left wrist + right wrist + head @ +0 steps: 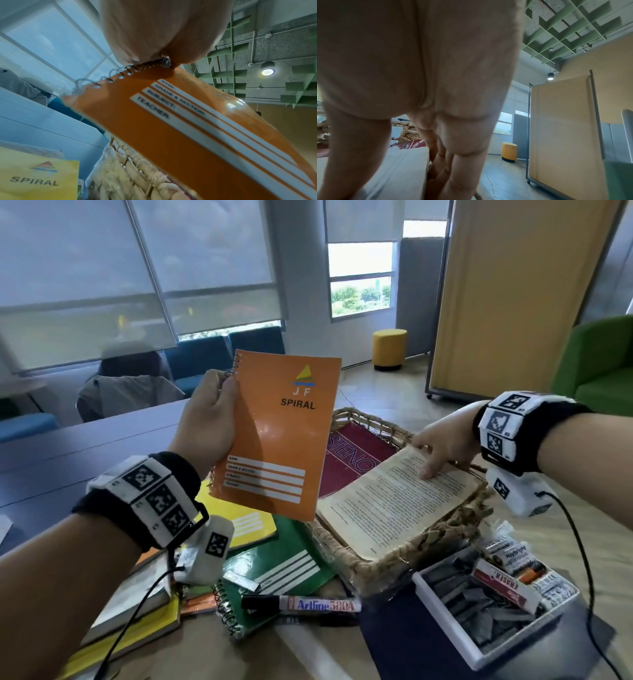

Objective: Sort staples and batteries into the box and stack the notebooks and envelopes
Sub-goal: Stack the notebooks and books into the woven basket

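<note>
L hand (209,419) grips orange spiral notebook (277,436) by the coil edge, thumb on the cover, fingers wrapped behind; held upright in the air over the desk (68,453), cover facing the wearer. Prob. lifted clear like that so it can be moved w/o dragging across the pile below. L wrist view shows same grip at the spiral (147,66), notebook hanging down from it.

R hand (442,446) is spread, fingers fairly straight, pressing on an open book page (400,501) that lies in the wicker basket (373,566). Looks like it's steadying or shifting the book to make room; holding nothing as far as I can tell. Under the book, a maroon steno pad (352,460) also in the basket, so basket seems to be the stacking spot for notebooks.

Still loose on desk: yellow notebook (253,525), green notebook (284,563) overlapping it, more books at near-left edge. Marker (301,604) lies across the green one.

White box (493,611) near right, just beside basket: dark staple strips fill one compartment, an eraser pack (503,583) on top, batteries (517,559) at its far end. Staples/batteries part looks mostly done; notebook stacking in progress. No envelopes I can pick out.
</note>
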### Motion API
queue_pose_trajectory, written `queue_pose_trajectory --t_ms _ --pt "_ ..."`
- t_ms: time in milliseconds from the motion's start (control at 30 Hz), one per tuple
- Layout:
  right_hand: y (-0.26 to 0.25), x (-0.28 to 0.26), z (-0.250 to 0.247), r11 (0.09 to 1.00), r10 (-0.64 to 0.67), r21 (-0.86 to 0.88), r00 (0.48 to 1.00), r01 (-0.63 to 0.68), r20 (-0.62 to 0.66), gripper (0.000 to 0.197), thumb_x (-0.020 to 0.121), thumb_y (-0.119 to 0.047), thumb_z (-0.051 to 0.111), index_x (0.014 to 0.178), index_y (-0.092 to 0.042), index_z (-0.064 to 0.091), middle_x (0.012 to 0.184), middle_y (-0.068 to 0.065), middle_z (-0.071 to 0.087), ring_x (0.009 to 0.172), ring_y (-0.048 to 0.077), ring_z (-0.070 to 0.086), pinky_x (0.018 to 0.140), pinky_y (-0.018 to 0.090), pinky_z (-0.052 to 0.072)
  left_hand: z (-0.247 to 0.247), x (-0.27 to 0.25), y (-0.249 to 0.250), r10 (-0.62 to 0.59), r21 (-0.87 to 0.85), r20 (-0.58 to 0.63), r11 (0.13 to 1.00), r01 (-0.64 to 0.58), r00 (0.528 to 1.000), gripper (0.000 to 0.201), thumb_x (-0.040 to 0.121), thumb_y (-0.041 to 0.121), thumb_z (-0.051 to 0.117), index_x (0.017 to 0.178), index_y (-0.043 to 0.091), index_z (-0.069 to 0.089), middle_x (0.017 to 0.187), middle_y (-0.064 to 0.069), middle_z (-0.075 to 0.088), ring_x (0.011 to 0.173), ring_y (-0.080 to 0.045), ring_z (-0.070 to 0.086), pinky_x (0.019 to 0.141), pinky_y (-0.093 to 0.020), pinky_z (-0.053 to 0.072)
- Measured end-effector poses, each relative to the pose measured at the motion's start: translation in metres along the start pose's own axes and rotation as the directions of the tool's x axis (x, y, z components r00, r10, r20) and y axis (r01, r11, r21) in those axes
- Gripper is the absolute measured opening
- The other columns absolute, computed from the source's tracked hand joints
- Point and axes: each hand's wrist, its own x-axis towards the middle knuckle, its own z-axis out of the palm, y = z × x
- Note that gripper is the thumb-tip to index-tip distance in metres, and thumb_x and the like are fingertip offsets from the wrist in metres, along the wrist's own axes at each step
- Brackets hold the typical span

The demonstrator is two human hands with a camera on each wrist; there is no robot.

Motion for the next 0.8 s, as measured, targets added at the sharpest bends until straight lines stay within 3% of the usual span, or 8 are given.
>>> queue_pose_trajectory --t_ms 67,167,300,433,567,667,733,800 --pt "-0.002 0.001 -0.001 0.999 0.012 -0.039 1.000 -0.012 0.001 0.045 0.094 -0.028 0.072 0.131 -0.007 0.056 0.125 0.012 0.067 0.115 0.032 0.067 0.081 0.039 0.062 -0.001 -0.002 0.000 0.000 0.027 0.010 1.000 0.000 1.000 0.027 0.110 0.042 0.037 0.112 0.020 0.052 0.092 -0.002 0.060 0.082 -0.024 0.062 0.075 -0.045 0.055" --pt "-0.001 0.003 -0.002 0.997 0.025 -0.079 1.000 -0.024 0.006 0.045 0.095 -0.029 0.072 0.131 -0.008 0.056 0.127 0.013 0.067 0.115 0.033 0.067 0.079 0.040 0.062 -0.002 -0.004 0.002 0.005 0.078 0.014 0.997 -0.006 1.000 0.030 0.110 0.042 0.037 0.117 0.018 0.053 0.099 -0.004 0.062 0.091 -0.027 0.065 0.080 -0.046 0.056" --pt "-0.003 0.005 0.000 0.987 0.034 -0.158 0.999 -0.033 0.005 0.047 0.096 -0.032 0.071 0.132 -0.008 0.054 0.128 0.015 0.066 0.115 0.037 0.068 0.079 0.041 0.062 -0.005 -0.007 0.002 0.028 0.126 0.035 0.991 -0.033 0.999 0.030 0.110 0.041 0.037 0.116 0.017 0.054 0.092 0.000 0.059 0.082 -0.018 0.060 0.075 -0.040 0.051" --pt "-0.002 0.001 0.000 0.987 0.053 -0.152 0.999 -0.051 0.008 0.053 0.095 -0.033 0.072 0.138 -0.012 0.049 0.128 0.013 0.064 0.116 0.036 0.067 0.082 0.046 0.062 -0.007 -0.009 0.005 0.042 0.171 0.080 0.984 -0.055 0.996 0.029 0.110 0.040 0.036 0.112 0.016 0.053 0.088 -0.001 0.057 0.079 -0.020 0.059 0.072 -0.040 0.050" --pt "-0.002 0.001 0.002 0.982 0.064 -0.178 0.998 -0.064 -0.006 0.072 0.094 -0.039 0.072 0.153 -0.023 0.034 0.131 0.010 0.060 0.114 0.035 0.067 0.089 0.048 0.061 -0.009 -0.010 0.007 0.046 0.199 0.100 0.978 -0.065 0.994 0.028 0.110 0.040 0.036 0.110 0.017 0.051 0.089 -0.006 0.059 0.085 -0.031 0.064 0.077 -0.050 0.054" --pt "-0.011 -0.005 0.003 0.965 0.043 -0.259 0.999 -0.050 -0.031 0.076 0.098 -0.038 0.066 0.159 -0.026 0.022 0.132 0.007 0.059 0.102 0.021 0.064 0.083 0.035 0.056 -0.010 -0.012 0.008 0.043 0.215 0.111 0.974 -0.066 0.993 0.025 0.110 0.041 0.035 0.110 0.022 0.051 0.092 -0.005 0.060 0.086 -0.029 0.064 0.078 -0.049 0.055" --pt "-0.020 -0.014 0.002 0.942 -0.038 -0.336 0.991 -0.007 -0.128 0.064 0.102 -0.031 0.061 0.156 -0.017 0.028 0.121 0.005 0.063 0.091 0.018 0.062 0.073 0.026 0.051 -0.009 -0.013 0.009 0.039 0.223 0.122 0.973 -0.066 0.992 0.025 0.110 0.041 0.035 0.113 0.023 0.051 0.095 -0.005 0.062 0.087 -0.026 0.065 0.078 -0.047 0.056" --pt "-0.028 -0.021 -0.004 0.967 -0.194 -0.210 0.952 0.144 -0.236 0.049 0.104 -0.024 0.057 0.149 -0.014 0.041 0.119 0.008 0.064 0.085 0.018 0.063 0.068 0.024 0.051 -0.008 -0.013 0.010 0.034 0.220 0.139 0.973 -0.065 0.990 0.025 0.110 0.042 0.034 0.115 0.024 0.051 0.097 -0.005 0.063 0.087 -0.027 0.066 0.078 -0.047 0.058"
